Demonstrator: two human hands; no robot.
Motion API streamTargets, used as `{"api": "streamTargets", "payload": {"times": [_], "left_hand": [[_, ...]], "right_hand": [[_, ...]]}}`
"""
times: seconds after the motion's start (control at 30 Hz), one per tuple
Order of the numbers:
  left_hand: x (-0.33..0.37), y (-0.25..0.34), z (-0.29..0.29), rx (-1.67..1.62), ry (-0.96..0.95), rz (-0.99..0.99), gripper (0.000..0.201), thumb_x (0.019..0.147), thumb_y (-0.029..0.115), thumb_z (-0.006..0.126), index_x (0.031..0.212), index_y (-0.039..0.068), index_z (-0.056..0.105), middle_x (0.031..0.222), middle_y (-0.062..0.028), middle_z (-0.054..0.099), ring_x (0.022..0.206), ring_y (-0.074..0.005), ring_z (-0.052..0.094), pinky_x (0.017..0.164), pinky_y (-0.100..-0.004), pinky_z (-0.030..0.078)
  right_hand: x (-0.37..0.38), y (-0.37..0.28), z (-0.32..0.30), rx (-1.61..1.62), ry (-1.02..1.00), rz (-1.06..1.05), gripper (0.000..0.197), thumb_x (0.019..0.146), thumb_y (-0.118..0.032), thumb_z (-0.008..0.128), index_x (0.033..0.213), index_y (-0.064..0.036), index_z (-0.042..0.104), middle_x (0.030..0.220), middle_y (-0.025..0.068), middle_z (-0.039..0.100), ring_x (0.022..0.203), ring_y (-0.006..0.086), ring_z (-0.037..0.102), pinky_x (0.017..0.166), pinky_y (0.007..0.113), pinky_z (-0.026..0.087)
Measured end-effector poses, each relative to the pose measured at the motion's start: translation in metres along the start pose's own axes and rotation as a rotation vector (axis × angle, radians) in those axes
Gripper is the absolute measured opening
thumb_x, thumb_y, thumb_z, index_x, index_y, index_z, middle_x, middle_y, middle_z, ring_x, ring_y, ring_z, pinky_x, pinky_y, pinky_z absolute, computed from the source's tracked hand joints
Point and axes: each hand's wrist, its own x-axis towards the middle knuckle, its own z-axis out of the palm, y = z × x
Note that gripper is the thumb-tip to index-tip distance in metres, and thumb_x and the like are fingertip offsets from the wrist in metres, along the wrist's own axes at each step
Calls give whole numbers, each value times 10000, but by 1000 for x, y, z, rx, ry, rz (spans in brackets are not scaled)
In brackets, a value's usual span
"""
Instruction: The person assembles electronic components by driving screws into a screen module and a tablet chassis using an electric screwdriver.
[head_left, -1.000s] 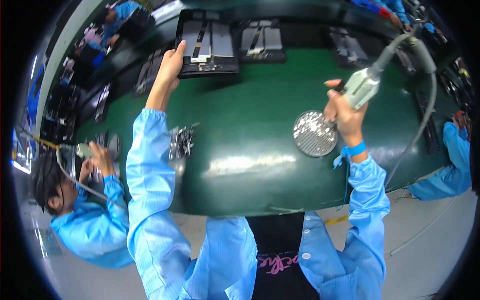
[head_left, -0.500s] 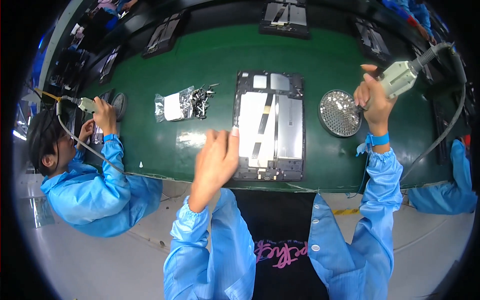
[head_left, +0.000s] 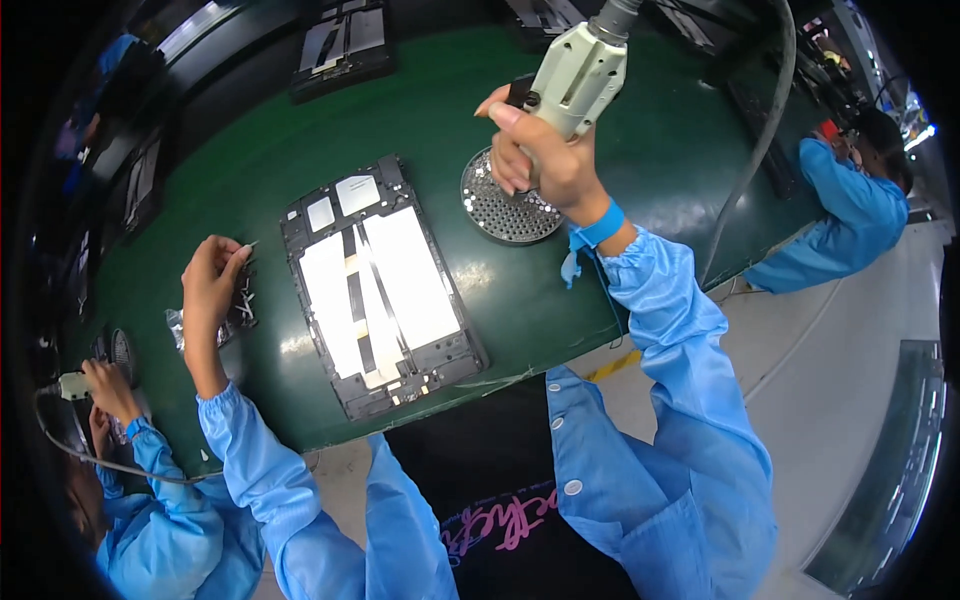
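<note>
My left hand (head_left: 210, 285) is closed in a pinch on a small slender piece (head_left: 252, 244), too small to name surely. It hovers over a pile of small dark and silver parts (head_left: 246, 305) beside a clear plastic bag (head_left: 176, 325), partly hiding both. My right hand (head_left: 550, 165) grips a pale electric screwdriver (head_left: 580, 80), its tip hidden behind the hand. Under that hand sits a round metal screw tray (head_left: 510, 222) with many holes and shiny screws. Between my hands lies an opened tablet-like device (head_left: 420, 260), with white panels and dark ribbon strips in a black frame.
More opened devices (head_left: 345, 45) stand along the far side of the green table (head_left: 240, 150). A grey cable (head_left: 765, 150) hangs at the right. One co-worker (head_left: 180, 530) in blue sits at the left with a similar tool; another person (head_left: 850, 190) is at the right.
My left hand has gone from the device's left edge to the small-parts pile and now pinches a piece. My right hand has brought the screwdriver over the screw tray. The view has turned.
</note>
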Motion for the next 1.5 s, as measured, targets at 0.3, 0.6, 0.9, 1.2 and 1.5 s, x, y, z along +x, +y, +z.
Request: {"api": "streamTargets", "payload": {"times": [0.3,0.6,0.9,1.2,1.5], "left_hand": [[-9,10,-6,4,376,89,199,918,166,693,960,-19,635,889,-101,699,837,-177,660,793,-303,498],[-16,45,19,-33,538,175,189,974,143,625,1090,11,693,1027,-70,711,972,-134,645,853,-268,491],[-16,47,21,43,575,324,155,963,103,625,1077,51,717,1003,-66,712,885,-163,671,708,-278,515],[-19,49,21,12,517,198,220,968,109,624,1166,42,691,1054,-90,700,960,-156,653,857,-276,493],[-17,51,22,-386,435,99,196,922,133,692,1064,4,734,1076,-82,721,974,-139,655,874,-256,492]], "right_hand": [[11,12,13,7,4,-15,194,920,-118,553,960,71,564,478,11,388,365,111,381,380,295,376],[9,20,11,-54,31,-11,270,920,-178,551,967,87,541,483,9,352,376,117,365,401,310,378],[13,26,4,91,24,-7,120,902,-91,631,908,26,609,492,16,447,370,110,432,377,290,396],[12,24,9,-73,18,-9,253,934,-179,544,960,72,532,488,11,363,378,125,373,404,310,385],[14,24,14,20,32,0,179,909,-118,662,1004,22,606,510,17,479,384,100,460,394,280,410]]}}
